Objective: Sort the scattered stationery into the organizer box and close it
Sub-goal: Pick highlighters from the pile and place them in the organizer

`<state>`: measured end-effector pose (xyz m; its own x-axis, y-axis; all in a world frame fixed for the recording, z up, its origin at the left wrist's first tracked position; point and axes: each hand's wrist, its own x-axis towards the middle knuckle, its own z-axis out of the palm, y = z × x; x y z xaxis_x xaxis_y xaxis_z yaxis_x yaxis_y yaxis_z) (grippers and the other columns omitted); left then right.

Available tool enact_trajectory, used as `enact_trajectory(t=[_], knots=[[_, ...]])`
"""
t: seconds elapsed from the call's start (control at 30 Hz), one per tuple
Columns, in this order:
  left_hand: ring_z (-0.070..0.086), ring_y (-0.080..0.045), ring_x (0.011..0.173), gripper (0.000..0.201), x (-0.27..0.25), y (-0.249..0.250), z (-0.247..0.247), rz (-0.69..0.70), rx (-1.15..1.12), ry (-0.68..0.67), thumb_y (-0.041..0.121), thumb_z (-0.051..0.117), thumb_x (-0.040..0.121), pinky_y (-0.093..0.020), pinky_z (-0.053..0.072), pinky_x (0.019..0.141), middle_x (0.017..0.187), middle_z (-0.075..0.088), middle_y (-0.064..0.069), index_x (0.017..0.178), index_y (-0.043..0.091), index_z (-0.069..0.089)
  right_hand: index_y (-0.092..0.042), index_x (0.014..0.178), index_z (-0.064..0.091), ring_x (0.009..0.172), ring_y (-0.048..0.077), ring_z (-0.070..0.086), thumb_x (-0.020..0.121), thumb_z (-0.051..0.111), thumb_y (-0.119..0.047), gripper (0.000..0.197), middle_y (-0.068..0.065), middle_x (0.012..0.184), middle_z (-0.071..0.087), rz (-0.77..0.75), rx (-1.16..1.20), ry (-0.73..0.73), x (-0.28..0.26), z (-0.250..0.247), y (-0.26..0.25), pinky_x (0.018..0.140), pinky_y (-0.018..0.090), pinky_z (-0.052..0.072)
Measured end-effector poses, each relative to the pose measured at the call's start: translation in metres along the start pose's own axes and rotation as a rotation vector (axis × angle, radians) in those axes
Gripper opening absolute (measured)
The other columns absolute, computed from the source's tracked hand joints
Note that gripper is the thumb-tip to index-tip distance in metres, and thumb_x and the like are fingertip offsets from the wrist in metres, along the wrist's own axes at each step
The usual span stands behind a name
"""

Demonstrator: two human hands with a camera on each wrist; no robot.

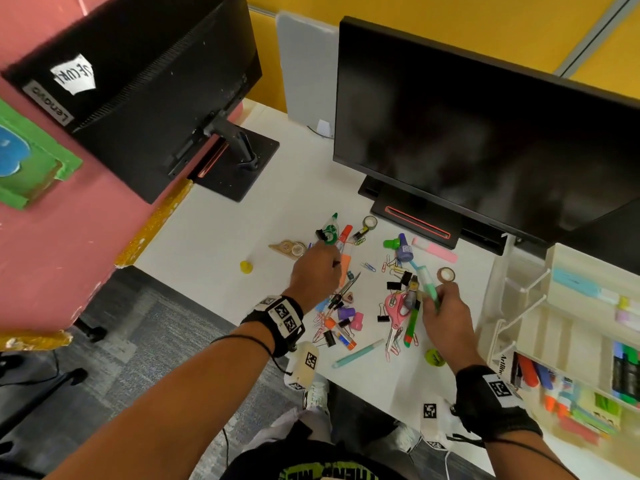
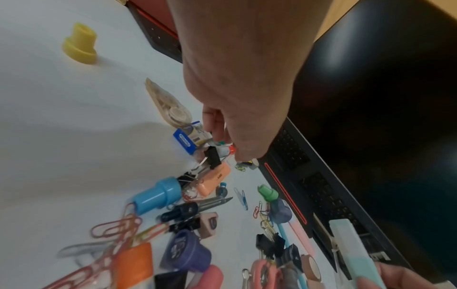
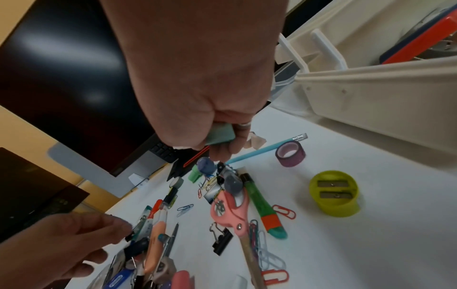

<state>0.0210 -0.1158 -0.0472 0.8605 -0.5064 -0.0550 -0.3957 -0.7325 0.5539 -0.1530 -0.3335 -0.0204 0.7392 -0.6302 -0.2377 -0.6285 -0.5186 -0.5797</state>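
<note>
The right hand [image 1: 446, 317] has its fingers curled round a mint highlighter [image 1: 427, 284], lifted above the pile of stationery [image 1: 367, 292] in the middle of the white table [image 1: 214, 237]. The left hand [image 1: 317, 271] reaches down with thumb and fingers closing on a black binder clip [image 2: 213, 158]; whether they grip it I cannot tell. The open organizer box [image 1: 568, 327] stands at the table's right edge.

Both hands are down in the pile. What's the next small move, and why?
Probably: carry the mint highlighter right, into the organizer box. The right hand already grips it clear of the pile, and the box stands open beside that hand with markers already in its compartments. The left hand pinches a black binder clip in the clutter, so it can follow after.
</note>
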Motion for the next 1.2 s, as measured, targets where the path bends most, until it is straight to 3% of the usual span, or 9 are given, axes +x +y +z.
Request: enact_trajectory(t=[0.17,0.37,0.5,0.6,0.77,0.87,1.0,1.1,1.2], knots=[[0.066,-0.027,0.096,0.028,0.029,0.005,0.011,-0.015,0.180,-0.097,0.037,0.062,0.095,-0.035,0.049,0.073,0.105,0.066,-0.008,0.110,0.013,0.065,-0.017,0.126,0.045,0.071,0.003,0.058,0.109,0.046,-0.020,0.017,0.001,0.085,0.064,-0.057,0.054,-0.096,-0.006,-0.002,-0.012,0.056,0.019,0.037],[0.066,-0.027,0.106,0.039,0.040,0.022,0.026,0.024,0.471,-0.201,0.037,0.058,0.098,-0.036,0.052,0.079,0.119,0.064,-0.008,0.129,0.014,0.054,-0.042,0.148,0.038,0.089,-0.005,0.063,0.110,0.034,-0.045,0.038,-0.010,0.107,0.068,-0.206,0.065,-0.302,-0.022,-0.021,-0.017,0.069,0.007,0.042],[0.067,-0.025,0.104,0.041,0.044,0.030,0.035,0.023,0.551,-0.208,0.031,0.057,0.099,-0.035,0.053,0.077,0.120,0.065,-0.008,0.135,0.014,0.048,-0.044,0.146,0.047,0.105,-0.019,0.058,0.110,0.040,-0.039,0.037,-0.019,0.118,0.065,-0.282,0.144,-0.285,-0.028,-0.026,-0.011,0.079,0.001,0.043],[0.068,-0.026,0.101,0.039,0.047,0.036,0.033,-0.029,0.517,-0.223,0.025,0.060,0.094,-0.036,0.057,0.078,0.117,0.067,-0.007,0.132,0.015,0.053,-0.041,0.143,0.054,0.114,-0.012,0.057,0.109,0.043,-0.039,0.035,-0.015,0.124,0.065,-0.299,0.143,-0.233,-0.026,-0.028,-0.003,0.088,0.003,0.040],[0.068,-0.023,0.101,0.036,0.054,0.042,0.031,-0.049,0.533,-0.229,0.033,0.061,0.093,-0.033,0.054,0.078,0.115,0.067,-0.005,0.124,0.015,0.057,-0.035,0.135,0.059,0.098,-0.007,0.060,0.109,0.047,-0.035,0.029,-0.013,0.111,0.067,-0.294,0.124,-0.206,-0.020,-0.041,0.004,0.081,0.017,0.047],[0.068,-0.023,0.100,0.044,0.054,0.044,0.034,-0.057,0.564,-0.223,0.045,0.060,0.095,-0.033,0.057,0.078,0.116,0.065,-0.006,0.126,0.013,0.057,-0.030,0.137,0.059,0.099,-0.007,0.060,0.108,0.049,-0.035,0.031,-0.012,0.114,0.066,-0.294,0.117,-0.180,-0.017,-0.050,0.007,0.083,0.015,0.047],[0.068,-0.025,0.098,0.039,0.050,0.046,0.036,-0.147,0.419,-0.203,0.039,0.066,0.088,-0.034,0.057,0.078,0.110,0.067,-0.006,0.116,0.012,0.063,-0.035,0.131,0.057,0.079,0.008,0.067,0.105,0.053,-0.041,0.027,-0.011,0.092,0.068,-0.266,0.138,-0.158,-0.016,-0.060,0.009,0.073,0.032,0.058],[0.068,-0.024,0.095,0.044,0.047,0.049,0.040,-0.151,0.290,-0.152,0.046,0.070,0.081,-0.034,0.057,0.075,0.105,0.068,-0.006,0.107,0.011,0.068,-0.038,0.135,0.050,0.071,0.000,0.063,0.105,0.054,-0.038,0.030,-0.020,0.082,0.059,-0.262,0.148,-0.123,-0.019,-0.070,0.008,0.064,0.013,0.049],[0.066,-0.020,0.090,0.038,0.046,0.065,0.039,-0.092,0.157,-0.063,0.047,0.072,0.077,-0.032,0.055,0.072,0.100,0.066,-0.004,0.097,0.015,0.072,-0.041,0.135,0.049,0.078,0.000,0.066,0.105,0.054,-0.041,0.030,-0.018,0.092,0.065,-0.270,0.201,-0.111,-0.021,-0.082,0.007,0.065,0.015,0.051]])
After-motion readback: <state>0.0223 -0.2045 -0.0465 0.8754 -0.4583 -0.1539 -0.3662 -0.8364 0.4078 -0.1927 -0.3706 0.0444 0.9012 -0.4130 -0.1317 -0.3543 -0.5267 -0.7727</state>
